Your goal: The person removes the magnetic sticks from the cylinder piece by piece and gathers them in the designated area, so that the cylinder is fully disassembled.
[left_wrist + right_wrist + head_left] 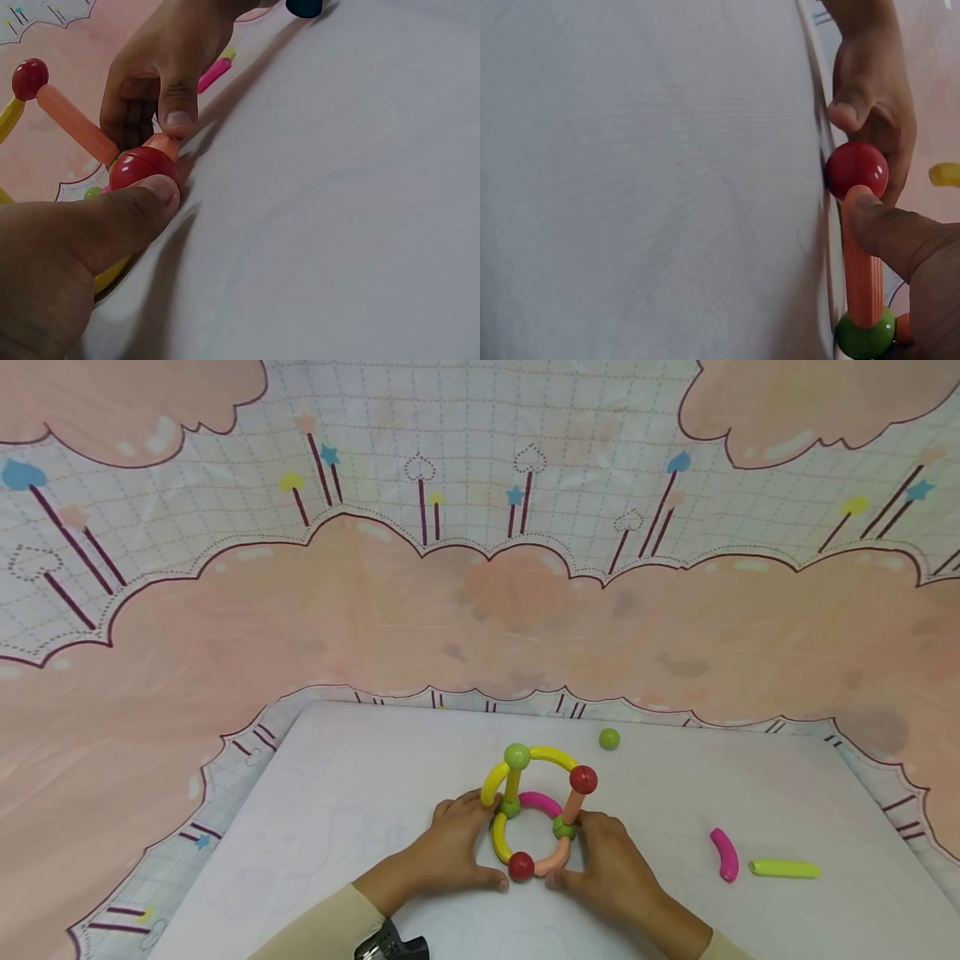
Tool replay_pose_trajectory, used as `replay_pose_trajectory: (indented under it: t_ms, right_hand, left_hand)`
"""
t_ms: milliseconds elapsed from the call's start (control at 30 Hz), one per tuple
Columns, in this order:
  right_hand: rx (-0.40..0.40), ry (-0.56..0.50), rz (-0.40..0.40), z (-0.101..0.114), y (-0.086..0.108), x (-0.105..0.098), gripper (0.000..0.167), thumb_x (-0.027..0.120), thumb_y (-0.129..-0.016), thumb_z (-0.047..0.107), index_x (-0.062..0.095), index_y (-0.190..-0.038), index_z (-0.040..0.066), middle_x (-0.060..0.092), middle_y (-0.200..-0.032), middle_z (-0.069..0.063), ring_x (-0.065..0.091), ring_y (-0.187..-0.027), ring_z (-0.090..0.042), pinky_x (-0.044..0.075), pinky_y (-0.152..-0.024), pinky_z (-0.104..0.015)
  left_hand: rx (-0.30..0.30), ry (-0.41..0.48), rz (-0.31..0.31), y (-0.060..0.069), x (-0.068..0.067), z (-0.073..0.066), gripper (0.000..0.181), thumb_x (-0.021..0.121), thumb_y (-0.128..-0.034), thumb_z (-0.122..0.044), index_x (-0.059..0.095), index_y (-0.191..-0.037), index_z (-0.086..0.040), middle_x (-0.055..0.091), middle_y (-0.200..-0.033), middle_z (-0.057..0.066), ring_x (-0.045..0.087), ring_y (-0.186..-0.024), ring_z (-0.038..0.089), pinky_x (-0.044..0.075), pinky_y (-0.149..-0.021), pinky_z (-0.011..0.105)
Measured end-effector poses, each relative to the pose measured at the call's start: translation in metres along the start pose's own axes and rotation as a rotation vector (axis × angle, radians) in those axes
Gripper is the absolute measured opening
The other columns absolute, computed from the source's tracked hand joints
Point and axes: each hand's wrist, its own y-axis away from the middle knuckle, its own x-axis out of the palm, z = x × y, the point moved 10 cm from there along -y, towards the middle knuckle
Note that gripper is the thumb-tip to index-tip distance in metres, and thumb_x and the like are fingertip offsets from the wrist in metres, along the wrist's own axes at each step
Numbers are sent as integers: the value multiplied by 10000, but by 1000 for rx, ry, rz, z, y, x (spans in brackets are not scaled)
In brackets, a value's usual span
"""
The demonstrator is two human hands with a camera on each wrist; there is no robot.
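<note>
A ball-and-rod toy structure (553, 752) stands on the white table between both hands. Its lower ring joins curved yellow, magenta and orange rods with a red ball (521, 866) in front and two green balls. Two uprights rise to a light green ball (517, 757) and a red ball (583, 779), linked by a yellow arc; another yellow arc (492, 782) has one free end. My left hand (453, 852) grips the ring's left side, thumb on the front red ball in the left wrist view. My right hand (611, 864) holds the right side, thumb pressing the orange curved rod (864, 277).
A loose green ball (609, 739) lies behind the structure. To the right are a magenta curved rod (725, 855) and a lime straight rod (784, 869). A black device (390, 943) sits at the left wrist. Patterned cloth (450, 618) hangs behind the table.
</note>
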Motion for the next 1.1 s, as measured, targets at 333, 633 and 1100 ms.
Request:
replay_pose_trajectory:
  t_ms: [333, 633, 1100]
  right_hand:
    - [38, -24, 55, -7, -2, -5, 990, 995, -601, 435, 567, -1411, 60, 609, -1329, -92, 533, -1236, -305, 465, -1041, -563]
    - [45, -33, 48, -9, 4, -5, 997, 980, -624, 438, 552, -1428, 34, 607, -1342, -112, 524, -1271, -329, 461, -1050, -553]
    - [-23, -14, 7, 7, 6, 0, 1200, 933, -601, 617, 439, -1506, 3, 557, -1409, -148, 462, -1328, -360, 417, -1099, -538]
  left_hand:
    - [-8, 25, 11, 8, 1, 1, 998, 868, -718, -593, 464, -1533, -182, 463, -1552, 19, 259, -1504, 281, 215, -1168, 580]
    - [-47, 44, -19, 5, -2, 6, 989, 880, -738, -545, 467, -1504, -73, 461, -1547, 102, 288, -1489, 291, 211, -1187, 548]
    - [1, 67, -44, 0, -4, 3, 782, 884, -747, -508, 584, -1398, -196, 551, -1467, -13, 314, -1479, 278, 225, -1171, 566]
